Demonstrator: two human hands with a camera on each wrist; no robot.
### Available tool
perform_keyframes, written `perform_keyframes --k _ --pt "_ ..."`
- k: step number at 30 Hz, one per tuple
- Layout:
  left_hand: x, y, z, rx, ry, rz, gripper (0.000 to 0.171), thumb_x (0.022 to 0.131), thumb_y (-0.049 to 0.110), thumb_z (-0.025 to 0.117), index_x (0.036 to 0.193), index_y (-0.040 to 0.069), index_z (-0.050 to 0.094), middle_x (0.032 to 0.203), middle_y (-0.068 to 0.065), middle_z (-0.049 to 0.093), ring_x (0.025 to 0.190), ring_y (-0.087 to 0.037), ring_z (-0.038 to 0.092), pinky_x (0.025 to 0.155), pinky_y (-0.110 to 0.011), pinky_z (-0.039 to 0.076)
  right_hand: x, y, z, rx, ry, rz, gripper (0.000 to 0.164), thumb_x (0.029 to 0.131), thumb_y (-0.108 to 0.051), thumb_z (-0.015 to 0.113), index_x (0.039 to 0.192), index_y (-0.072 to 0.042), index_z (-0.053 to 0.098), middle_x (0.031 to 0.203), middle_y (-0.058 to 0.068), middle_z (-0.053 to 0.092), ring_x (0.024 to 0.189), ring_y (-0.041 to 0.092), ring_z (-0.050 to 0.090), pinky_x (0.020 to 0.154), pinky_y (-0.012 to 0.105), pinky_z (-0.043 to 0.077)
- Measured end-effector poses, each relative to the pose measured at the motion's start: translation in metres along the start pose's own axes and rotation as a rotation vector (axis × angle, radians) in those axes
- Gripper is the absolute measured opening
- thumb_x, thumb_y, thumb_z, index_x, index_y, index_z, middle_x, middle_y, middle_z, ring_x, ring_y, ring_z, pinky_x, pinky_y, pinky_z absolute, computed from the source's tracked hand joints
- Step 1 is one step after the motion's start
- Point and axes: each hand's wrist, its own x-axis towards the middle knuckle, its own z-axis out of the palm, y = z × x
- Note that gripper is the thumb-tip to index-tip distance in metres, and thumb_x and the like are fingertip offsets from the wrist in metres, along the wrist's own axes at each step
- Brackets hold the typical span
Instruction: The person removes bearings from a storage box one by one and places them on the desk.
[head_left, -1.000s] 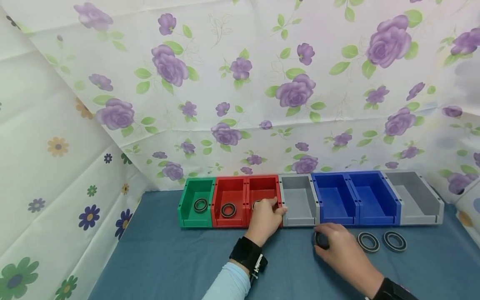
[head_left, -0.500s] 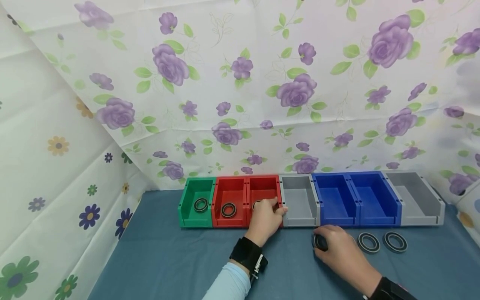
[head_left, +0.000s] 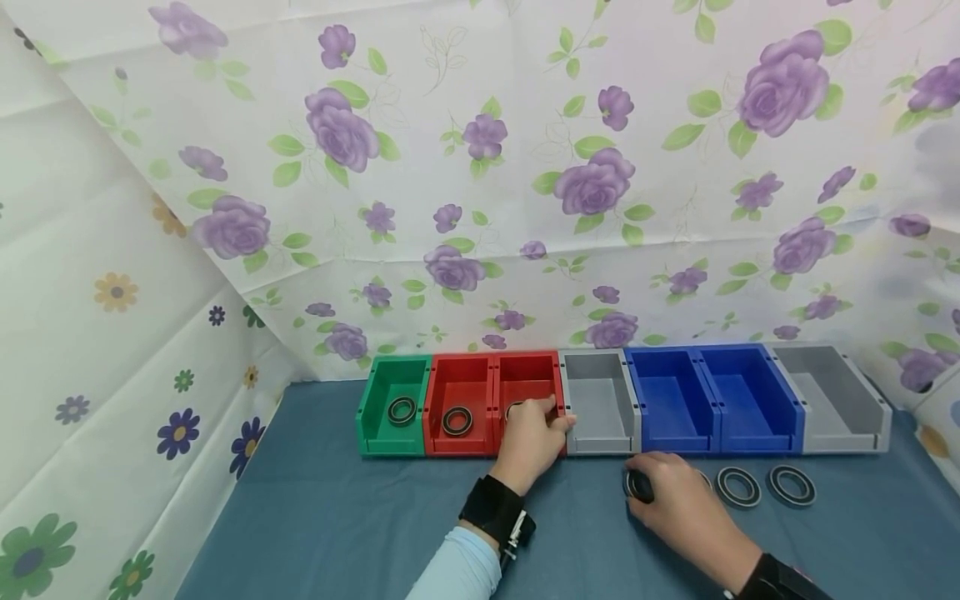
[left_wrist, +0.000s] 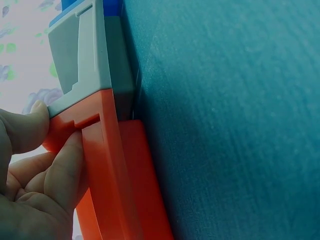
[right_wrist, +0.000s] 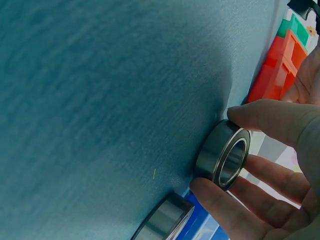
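My left hand (head_left: 528, 437) grips the side wall of the second red bin (head_left: 523, 371), where it meets a grey bin (head_left: 598, 392). In the left wrist view, the thumb (left_wrist: 32, 127) lies at the seam between the bins and the fingers (left_wrist: 65, 172) reach inside the red one. Behind that hand, part of a ring-shaped bearing (head_left: 512, 409) shows in the same bin. Just in front of the bins, my right hand (head_left: 682, 508) pinches a bearing (right_wrist: 212, 155) between thumb and fingers, at the tabletop; the bearing is tilted onto its edge.
Two bearings (head_left: 738, 487) (head_left: 791, 485) lie right of my right hand; another is mostly hidden behind it. Single bearings sit in the green bin (head_left: 375, 400) and first red bin (head_left: 442, 375). Blue bins (head_left: 671, 400) and a grey bin (head_left: 832, 392) continue the row rightward.
My right hand has shifted slightly left with the bearing, uncovering a sliver of the bearing behind it. My left hand has stayed in place on the red bin.
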Motion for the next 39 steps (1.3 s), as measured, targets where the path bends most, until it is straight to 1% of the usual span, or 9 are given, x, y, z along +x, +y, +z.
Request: perform_keyframes --k 5,11,23,34,39 --pt "-0.0002 0.0000 0.0003 0.004 -0.002 0.000 0.050 0.085 0.034 0.067 0.125 0.006 0.058 0.077 0.009 0.058 0.065 -0.005 0.053 0.050 -0.023 0.044 -0.0002 -0.0013 0.0001 -0.007 -0.015 0.011 0.046 0.063 -0.025 0.082 0.105 -0.014 0.066 0.105 0.006 0.061 0.100 0.026 0.057 0.080 0.048 0.046" --pt "-0.0003 -0.0002 0.0000 0.006 -0.001 -0.010 0.050 0.085 0.035 0.067 0.126 0.007 0.057 0.081 0.009 0.059 0.067 -0.006 0.053 0.052 -0.022 0.045 0.0003 -0.0024 -0.0002 -0.015 -0.021 0.016 0.045 0.064 -0.025 0.082 0.105 -0.015 0.066 0.105 0.005 0.061 0.100 0.025 0.057 0.080 0.048 0.046" --pt "-0.0002 -0.0015 0.0010 0.009 0.004 -0.004 0.052 0.085 0.036 0.067 0.127 0.008 0.057 0.086 0.008 0.061 0.069 -0.005 0.053 0.051 -0.022 0.044 0.0000 -0.0034 -0.0015 -0.017 -0.031 0.009 0.045 0.064 -0.024 0.081 0.105 -0.014 0.066 0.104 0.005 0.061 0.100 0.024 0.057 0.080 0.047 0.047" --pt "-0.0015 -0.0015 0.0004 0.018 0.007 0.011 0.051 0.085 0.037 0.066 0.126 0.008 0.057 0.081 0.008 0.059 0.066 -0.006 0.052 0.048 -0.024 0.043 -0.0008 -0.0017 -0.0005 -0.019 -0.038 -0.002 0.044 0.065 -0.024 0.081 0.105 -0.015 0.066 0.104 0.004 0.061 0.099 0.023 0.057 0.080 0.046 0.047" --pt "-0.0008 -0.0018 0.0009 0.021 0.010 0.007 0.052 0.085 0.037 0.066 0.126 0.007 0.057 0.081 0.007 0.059 0.064 -0.007 0.052 0.046 -0.025 0.041 -0.0010 -0.0013 0.0003 -0.027 -0.033 -0.012 0.043 0.065 -0.024 0.081 0.104 -0.015 0.066 0.103 0.002 0.061 0.099 0.022 0.057 0.080 0.045 0.047"
